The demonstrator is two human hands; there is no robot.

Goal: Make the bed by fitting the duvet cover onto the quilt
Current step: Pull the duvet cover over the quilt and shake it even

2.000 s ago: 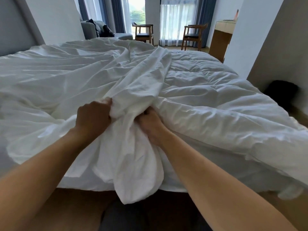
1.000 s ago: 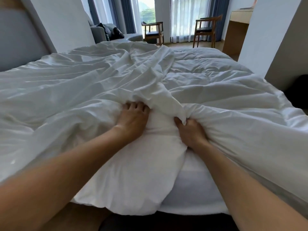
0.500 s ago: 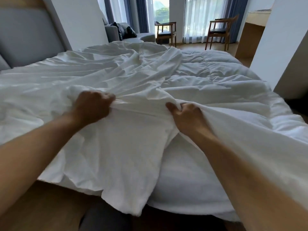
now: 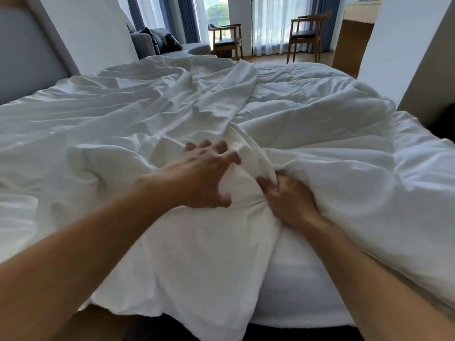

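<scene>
Duvet cover [image 4: 123, 124] lengthwise up bed, right hand [image 4: 290, 200] gripping fold

The right hand [image 4: 289, 198] is gripping a bunched fold of white fabric, and its fingertips are disappearing under that fold, so how far they are curling cannot be told. Whether the gripped fold is belonging to the duvet cover [image 4: 123, 124] or the quilt [image 4: 332, 124] is unclear, since both are white and overlapping just above the grip. Just left of the grip, the left hand [image 4: 199, 178] is showing motion blur, and whether its spread fingers are touching the fabric cannot be told. Below the grip, both forearms are running off the bottom edge.
</scene>
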